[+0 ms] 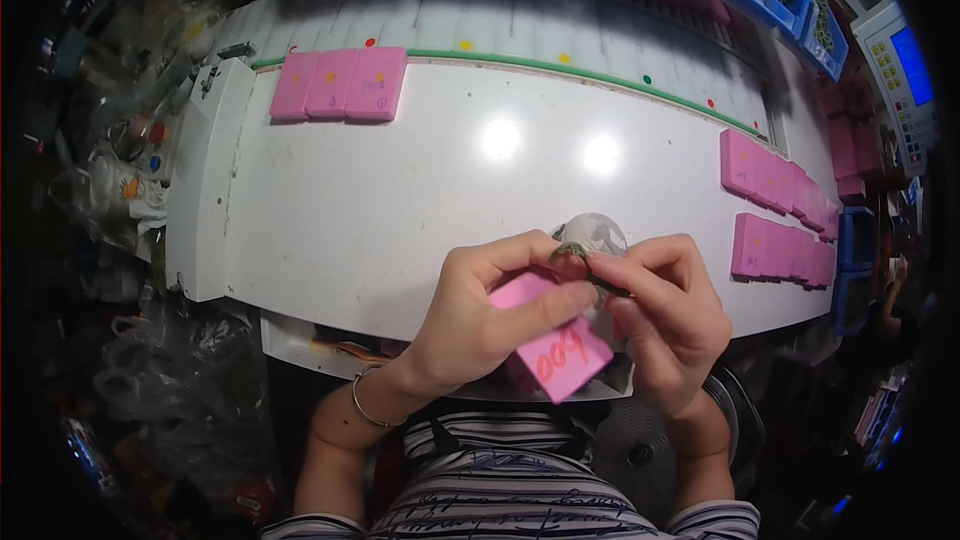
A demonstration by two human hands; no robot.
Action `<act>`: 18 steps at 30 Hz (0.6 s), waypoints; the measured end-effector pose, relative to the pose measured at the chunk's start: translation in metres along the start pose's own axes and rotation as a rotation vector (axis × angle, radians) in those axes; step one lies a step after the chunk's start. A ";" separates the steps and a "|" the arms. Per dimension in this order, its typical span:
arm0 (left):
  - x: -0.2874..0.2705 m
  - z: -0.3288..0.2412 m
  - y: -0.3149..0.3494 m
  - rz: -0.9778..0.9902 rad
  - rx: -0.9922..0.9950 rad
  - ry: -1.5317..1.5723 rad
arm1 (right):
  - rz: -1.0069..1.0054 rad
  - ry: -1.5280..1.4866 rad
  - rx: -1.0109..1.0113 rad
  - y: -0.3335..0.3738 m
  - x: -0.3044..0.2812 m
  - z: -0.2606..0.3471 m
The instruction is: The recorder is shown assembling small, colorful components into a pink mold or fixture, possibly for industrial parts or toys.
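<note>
My left hand (470, 315) is closed around a small pink box (560, 365) with red handwriting on it, tilted just above the table's near edge. Between its thumb and forefinger shows a small dark green, strip-like piece (571, 250), whose exact kind I cannot make out. My right hand (675, 325) pinches the same green piece from the other side, thumb and fingertips pressed together. Right behind the fingers is a round whitish container (600, 228) with dark patches, partly hidden by both hands.
On the white table (450, 180), three pink boxes (338, 86) stand side by side at the far left. Two rows of pink boxes (768, 245) line the right side. Blue bins (785, 0) hold green strands, beside a device with a blue screen (908, 62). Plastic bags (150, 360) crowd the left.
</note>
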State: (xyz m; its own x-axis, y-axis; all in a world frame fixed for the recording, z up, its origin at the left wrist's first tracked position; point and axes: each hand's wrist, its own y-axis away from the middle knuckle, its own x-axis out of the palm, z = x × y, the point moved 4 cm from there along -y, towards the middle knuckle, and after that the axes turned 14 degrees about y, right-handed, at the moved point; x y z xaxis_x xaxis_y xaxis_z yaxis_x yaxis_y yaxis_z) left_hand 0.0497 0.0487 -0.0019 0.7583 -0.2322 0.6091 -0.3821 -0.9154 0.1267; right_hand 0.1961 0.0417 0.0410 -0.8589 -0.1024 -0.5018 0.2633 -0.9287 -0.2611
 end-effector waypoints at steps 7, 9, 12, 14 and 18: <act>-0.003 -0.004 0.005 -0.047 0.207 -0.136 | -0.185 0.195 -0.021 0.009 0.001 0.000; 0.004 -0.006 0.003 -0.105 0.098 -0.028 | -0.192 0.294 -0.182 0.006 0.000 0.006; 0.001 -0.005 0.005 -0.076 0.165 -0.094 | -0.182 0.398 -0.246 0.006 0.001 0.011; 0.001 -0.005 0.006 -0.070 0.200 -0.133 | -0.158 0.433 -0.224 0.009 0.001 0.011; 0.005 -0.011 0.009 -0.039 0.277 -0.330 | 0.000 0.431 -0.130 0.008 -0.003 0.010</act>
State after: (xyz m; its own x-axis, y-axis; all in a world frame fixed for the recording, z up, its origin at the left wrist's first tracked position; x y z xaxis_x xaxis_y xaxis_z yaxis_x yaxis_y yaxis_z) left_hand 0.0442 0.0430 0.0107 0.9146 -0.2473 0.3198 -0.2278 -0.9688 -0.0976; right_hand 0.1961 0.0311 0.0489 -0.6047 0.0808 -0.7923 0.3402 -0.8733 -0.3487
